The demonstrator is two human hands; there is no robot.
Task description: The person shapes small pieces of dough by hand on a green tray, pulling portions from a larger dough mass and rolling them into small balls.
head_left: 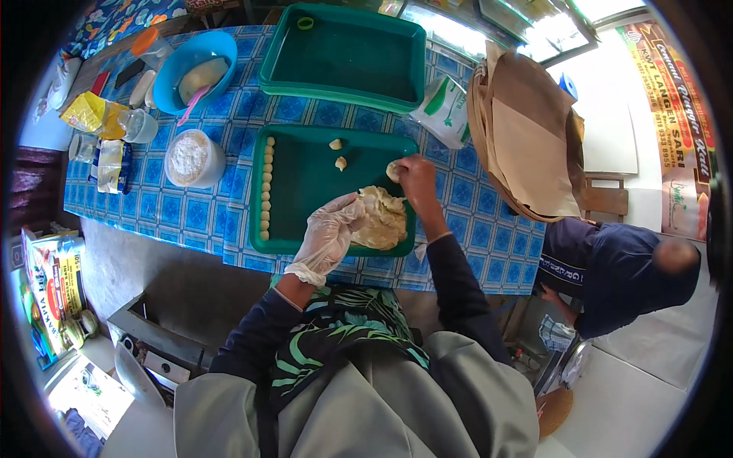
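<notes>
A green tray lies before me with a row of small dough balls along its left side. Two loose dough pieces sit near its middle and far edge. A large, rough lump of pale dough fills its near right part. My left hand, in a clear plastic glove, is against the lump's left side with its fingers curled in; what they hold, if anything, is hidden. My bare right hand is closed on a small dough piece over the tray's right edge.
Stacked green trays stand behind. Leftward are a blue bowl with dough, a white tub of flour and a yellow packet. A white-green package and papered baskets stand right; a person is beyond.
</notes>
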